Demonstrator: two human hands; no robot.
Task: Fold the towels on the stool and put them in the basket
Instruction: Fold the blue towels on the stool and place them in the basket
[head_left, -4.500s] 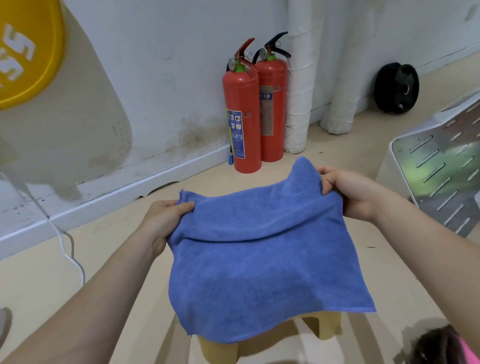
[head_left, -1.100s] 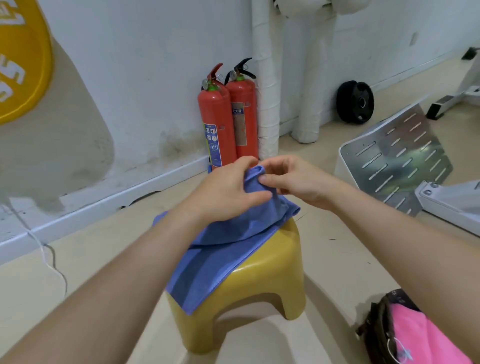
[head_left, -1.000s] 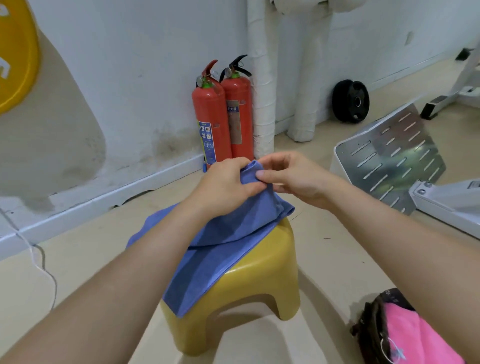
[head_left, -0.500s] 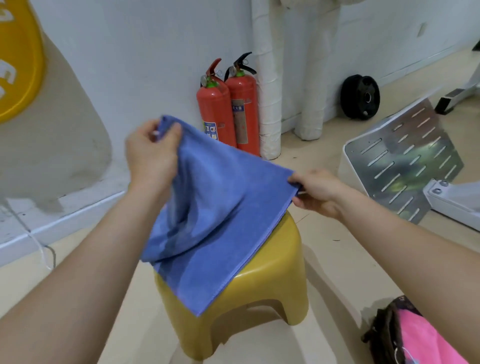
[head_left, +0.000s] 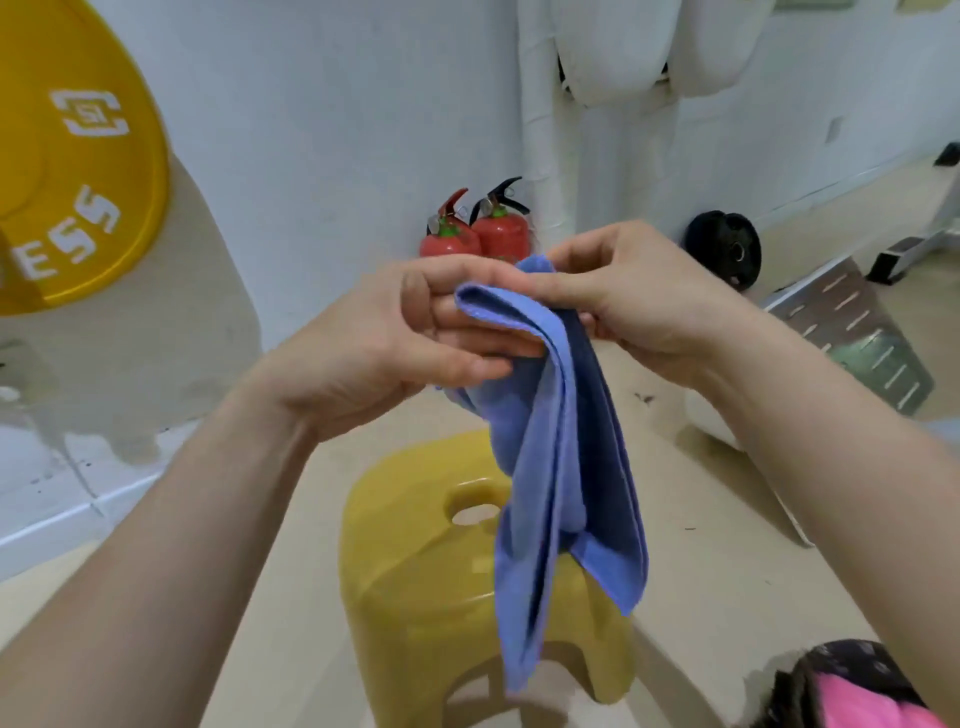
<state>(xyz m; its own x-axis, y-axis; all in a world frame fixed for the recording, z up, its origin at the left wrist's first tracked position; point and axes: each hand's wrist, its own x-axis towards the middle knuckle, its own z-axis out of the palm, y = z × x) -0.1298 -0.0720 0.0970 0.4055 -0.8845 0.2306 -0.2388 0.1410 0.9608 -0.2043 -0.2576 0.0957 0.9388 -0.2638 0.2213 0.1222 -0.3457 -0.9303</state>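
A blue towel hangs folded in the air above the yellow plastic stool. My left hand grips its top fold from the left, fingers curled round the cloth. My right hand pinches the same top edge from the right, and the two hands meet there. The towel's lower end dangles in front of the stool's seat. At the bottom right corner, a dark basket holds a pink towel; only part of it shows.
Two red fire extinguishers stand against the white wall behind my hands. A yellow weight plate leans at the left, a black plate at the right. A slotted metal panel lies on the floor to the right.
My hands were spread apart with the towel stretched between them; they have come together, folding the towel, which now hangs narrow above the stool. The view has tilted up.
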